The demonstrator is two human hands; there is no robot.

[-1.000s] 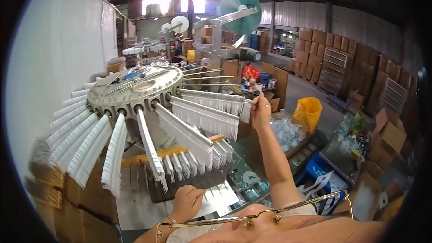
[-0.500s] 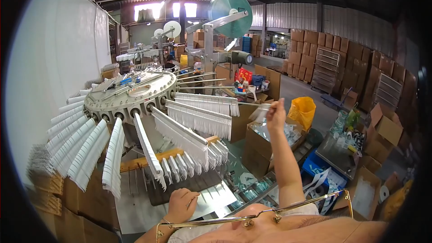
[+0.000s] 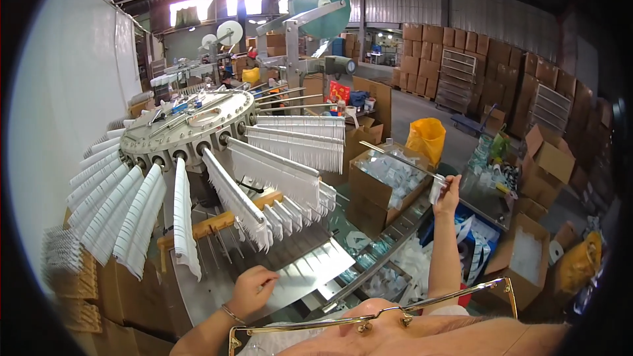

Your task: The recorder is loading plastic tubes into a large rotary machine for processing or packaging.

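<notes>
My right hand [image 3: 448, 195] is closed on the near end of a thin metal rod [image 3: 395, 156]. A small bunch of white strips [image 3: 436, 188] hangs at that end, against my fingers. The rod's far end points left over an open carton. My left hand [image 3: 254, 290] hovers by the front edge of a shiny metal plate [image 3: 310, 260], its fingers curled with nothing visible in them. Ahead stands a round machine [image 3: 155, 143] with rods all round it, many draped with white fringed strips [image 3: 297, 147]. Beneath the nearest ones, a wooden rack [image 3: 217, 222] carries more white strips.
An open carton [image 3: 369, 204] of clear and white pieces stands below the rod. Behind it is a yellow bag [image 3: 425, 138]. A green reel [image 3: 321, 6] sits on a metal stand. More cartons [image 3: 550, 158] and a cluttered metal table [image 3: 484, 188] are at the right.
My right hand has moved right and down, bringing the rod away from the machine's side to above the carton. My left hand has shifted slightly left. The whole view has turned a little.
</notes>
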